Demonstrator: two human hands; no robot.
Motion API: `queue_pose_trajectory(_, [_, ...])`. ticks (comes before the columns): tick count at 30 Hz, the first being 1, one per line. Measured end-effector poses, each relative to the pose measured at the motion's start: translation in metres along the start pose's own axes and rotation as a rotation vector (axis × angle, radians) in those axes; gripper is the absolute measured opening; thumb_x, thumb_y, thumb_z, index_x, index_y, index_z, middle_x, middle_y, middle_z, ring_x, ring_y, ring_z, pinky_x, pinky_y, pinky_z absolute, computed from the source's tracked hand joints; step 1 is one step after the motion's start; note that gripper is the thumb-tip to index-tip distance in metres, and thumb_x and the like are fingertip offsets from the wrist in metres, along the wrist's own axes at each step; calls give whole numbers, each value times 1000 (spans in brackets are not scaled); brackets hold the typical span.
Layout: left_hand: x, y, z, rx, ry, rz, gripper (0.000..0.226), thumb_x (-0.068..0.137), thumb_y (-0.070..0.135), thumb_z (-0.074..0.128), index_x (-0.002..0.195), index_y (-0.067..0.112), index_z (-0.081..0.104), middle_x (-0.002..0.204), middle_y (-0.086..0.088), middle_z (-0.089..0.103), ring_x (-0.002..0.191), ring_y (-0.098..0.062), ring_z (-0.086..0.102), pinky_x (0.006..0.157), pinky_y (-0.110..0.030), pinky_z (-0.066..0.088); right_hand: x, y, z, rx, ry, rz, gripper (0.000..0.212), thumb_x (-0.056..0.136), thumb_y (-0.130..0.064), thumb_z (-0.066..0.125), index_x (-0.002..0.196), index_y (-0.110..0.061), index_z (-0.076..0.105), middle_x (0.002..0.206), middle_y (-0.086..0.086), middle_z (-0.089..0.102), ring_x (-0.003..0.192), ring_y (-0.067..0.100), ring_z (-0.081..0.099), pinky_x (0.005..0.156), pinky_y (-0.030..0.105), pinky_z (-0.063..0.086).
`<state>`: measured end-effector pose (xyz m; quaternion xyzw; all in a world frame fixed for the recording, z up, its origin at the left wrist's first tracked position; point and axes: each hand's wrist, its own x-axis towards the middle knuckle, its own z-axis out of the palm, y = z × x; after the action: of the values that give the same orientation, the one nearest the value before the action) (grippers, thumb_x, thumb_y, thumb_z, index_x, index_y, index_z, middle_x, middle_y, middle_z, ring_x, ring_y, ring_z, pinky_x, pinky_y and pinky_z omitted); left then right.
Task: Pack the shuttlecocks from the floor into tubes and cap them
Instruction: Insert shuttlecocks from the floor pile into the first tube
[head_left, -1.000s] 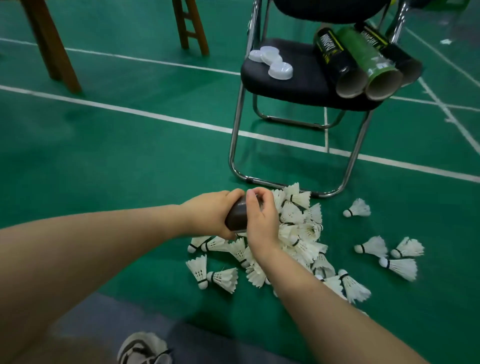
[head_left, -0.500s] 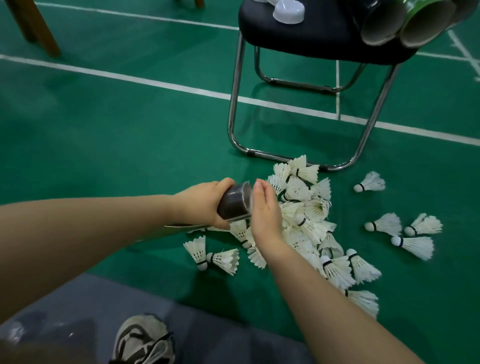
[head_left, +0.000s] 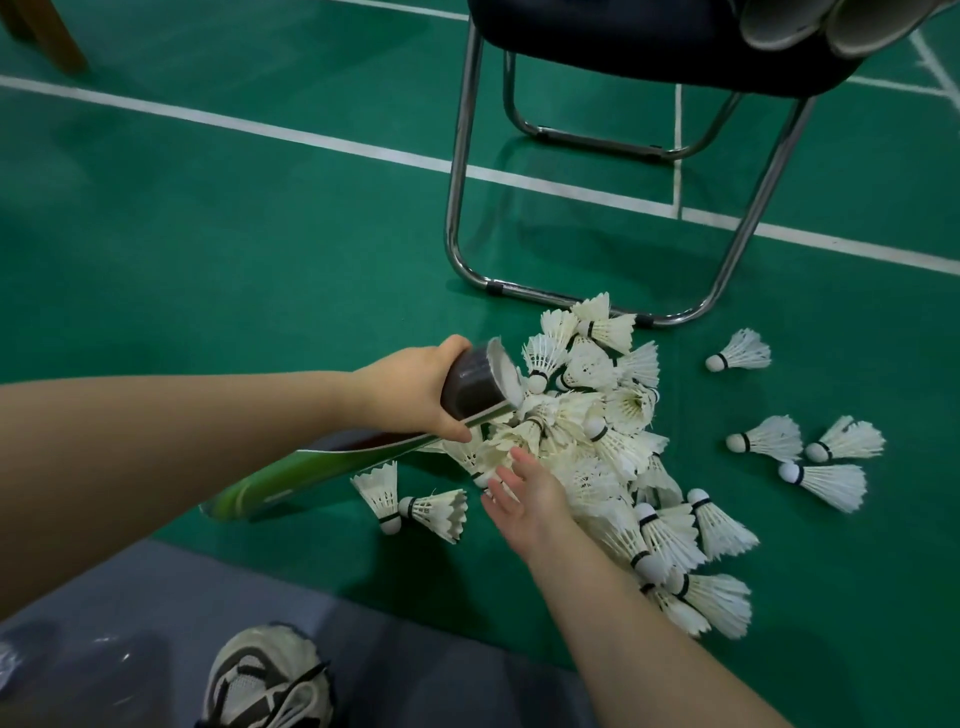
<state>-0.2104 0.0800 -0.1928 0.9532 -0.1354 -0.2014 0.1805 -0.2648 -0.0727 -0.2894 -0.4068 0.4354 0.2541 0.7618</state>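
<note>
One tube (head_left: 322, 467), green with a dark band at its open mouth, is held slanted, mouth against the heap of shuttlecocks (head_left: 587, 431) on the green floor (head_left: 208, 234). The left hand (head_left: 410, 395) wraps fingers and thumb round the tube just behind the mouth. The right hand (head_left: 524, 493) has straight, spread fingers that touch the heap's near edge and hold nothing. The heap overlaps too much to count. Two shuttlecocks (head_left: 436, 512) lie just left of it, and four loose shuttlecocks (head_left: 766, 439) lie apart on its right. One chair (head_left: 460, 171) stands behind, with two spare tube mouths (head_left: 779, 21) at the seat edge. One shoe (head_left: 270, 680) is at the bottom
</note>
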Motion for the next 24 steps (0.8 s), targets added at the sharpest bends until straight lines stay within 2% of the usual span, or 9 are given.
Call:
queue_pose_trajectory(2, [0, -3, 0, 9, 0, 5, 85, 67, 41, 80, 130, 16, 30, 114, -5, 59, 94, -21, 55, 77, -26, 41, -4, -3, 7, 131, -16, 28, 37, 98, -15, 43, 134, -11, 46, 141, 8, 42, 129, 25, 42, 99, 42, 38])
queue_pose_trajectory(5, [-1, -8, 0, 9, -8, 3, 84, 67, 42, 80, 130, 17, 30, 114, -5, 59, 93, -20, 55, 78, -28, 43, -13, -11, 15, 192, 24, 11, 34, 97, -14, 41, 129, -6, 50, 137, 5, 47, 125, 20, 46, 98, 41, 38])
queue_pose_trajectory(8, [-3, -10, 2, -9, -28, -10, 83, 67, 43, 79, 130, 18, 30, 116, -4, 59, 96, -21, 57, 83, -31, 46, -22, -14, 18, -8, 131, -111, 26, 95, -15, 43, 110, -6, 61, 118, 3, 59, 110, 17, 55, 92, 35, 41])
queue_pose_trajectory(11, [-3, -12, 4, -15, -50, -39, 85, 67, 44, 79, 131, 18, 29, 117, -4, 59, 99, -23, 57, 85, -31, 45, -39, -15, 14, -328, 305, -320, 21, 88, -20, 53, 75, -11, 67, 95, 13, 69, 76, 21, 58, 71, 34, 45])
queue_pose_trajectory(13, [-4, -12, 5, -27, -60, -53, 85, 67, 45, 79, 131, 17, 29, 117, -5, 59, 99, -22, 57, 85, -31, 46, -54, -19, 6, -478, 361, -502, 30, 87, -24, 59, 74, 2, 67, 81, 23, 65, 65, 32, 52, 61, 35, 45])
queue_pose_trajectory(14, [-4, -12, 5, -35, -64, -58, 85, 67, 44, 79, 131, 17, 29, 117, -5, 59, 98, -22, 57, 85, -30, 46, -60, -23, 1, -511, 363, -590, 34, 86, -26, 62, 72, 5, 63, 70, 24, 60, 61, 29, 47, 57, 32, 42])
queue_pose_trajectory(16, [-3, -9, 4, -38, -60, -60, 85, 67, 44, 79, 131, 18, 29, 116, -5, 59, 97, -21, 57, 86, -31, 46, -68, -30, -9, -545, 339, -718, 31, 84, -26, 66, 65, -4, 54, 57, 7, 46, 56, 16, 39, 51, 25, 35])
queue_pose_trajectory(19, [-4, -2, 0, -10, -46, -42, 85, 67, 44, 79, 131, 17, 29, 115, -5, 59, 96, -21, 56, 86, -31, 46, -73, -40, -17, -532, 326, -820, 27, 82, -16, 67, 66, -15, 45, 62, -4, 43, 56, 12, 36, 52, 24, 33])
queue_pose_trajectory(24, [-9, 10, -4, 4, -28, 19, 83, 68, 41, 80, 130, 19, 29, 117, -3, 59, 99, -21, 57, 84, -29, 45, -90, -54, -15, -395, 273, -1001, 13, 91, -10, 53, 84, -20, 50, 77, -7, 48, 68, 6, 45, 61, 17, 40])
